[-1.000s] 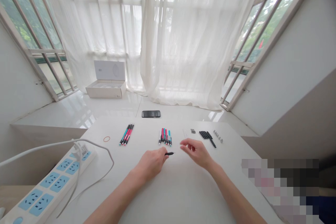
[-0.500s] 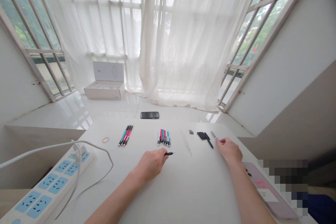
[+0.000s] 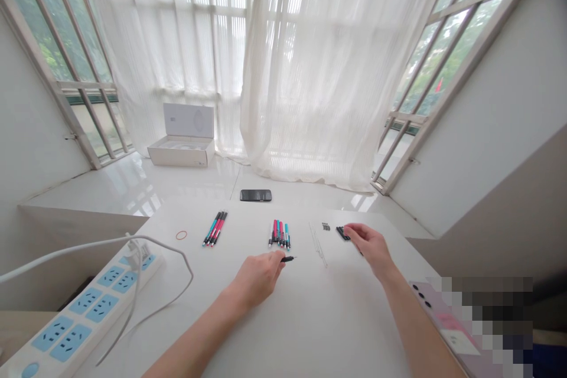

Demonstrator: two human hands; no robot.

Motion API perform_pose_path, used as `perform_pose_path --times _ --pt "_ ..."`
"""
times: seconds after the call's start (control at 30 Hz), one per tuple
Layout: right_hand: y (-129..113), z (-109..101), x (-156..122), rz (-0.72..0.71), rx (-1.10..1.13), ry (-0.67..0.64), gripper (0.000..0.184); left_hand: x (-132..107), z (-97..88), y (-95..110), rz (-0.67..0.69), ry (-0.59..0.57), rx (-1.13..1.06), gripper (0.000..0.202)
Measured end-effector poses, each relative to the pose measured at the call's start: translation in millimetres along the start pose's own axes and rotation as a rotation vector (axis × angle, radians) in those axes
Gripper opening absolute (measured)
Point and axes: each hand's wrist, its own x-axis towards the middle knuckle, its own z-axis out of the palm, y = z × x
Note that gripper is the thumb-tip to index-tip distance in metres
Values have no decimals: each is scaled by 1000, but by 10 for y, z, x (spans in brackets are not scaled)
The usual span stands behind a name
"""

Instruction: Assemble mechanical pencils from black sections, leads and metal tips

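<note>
My left hand (image 3: 259, 276) is closed around a black pen part (image 3: 287, 258) with a thin tip pointing right. Over the row of short black tubes (image 3: 341, 233) is my right hand (image 3: 368, 246), thumb and fingers pinched together; whatever they may hold is too small to make out. The hand hides some of the tubes and the area behind it. Just left lie small grey pieces (image 3: 326, 227) and several thin, pale refills (image 3: 318, 245). A group of pink, teal and clear pen barrels (image 3: 279, 234) lies beyond my left hand.
Several pens with black ends (image 3: 215, 228) and a rubber band (image 3: 181, 235) lie at the left. A power strip (image 3: 91, 307) and its white cable (image 3: 188, 260) take up the left edge. A phone (image 3: 456, 331) lies at the right, a black case (image 3: 256, 195) and open box (image 3: 181, 150) behind.
My right hand has moved left from the small silver pieces to above the black tubes. My left hand keeps hold of the black pen part. The view has shifted slightly.
</note>
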Motion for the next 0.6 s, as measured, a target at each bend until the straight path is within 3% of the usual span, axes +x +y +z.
perform_pose_path --times 0.13,0.2,0.3,0.6 --pt "-302 494 -310 -75 123 -377 34 10 -9 6 -21 -1 0 10" --pt "-362 642 -433 -94 96 -482 31 13 -13 2 -30 7 1 9" --pt "-377 728 -523 -115 35 -524 28 13 -10 -6 -36 8 9 9" --pt "-398 722 -544 -138 -23 -565 22 8 27 -13 -21 8 40 9"
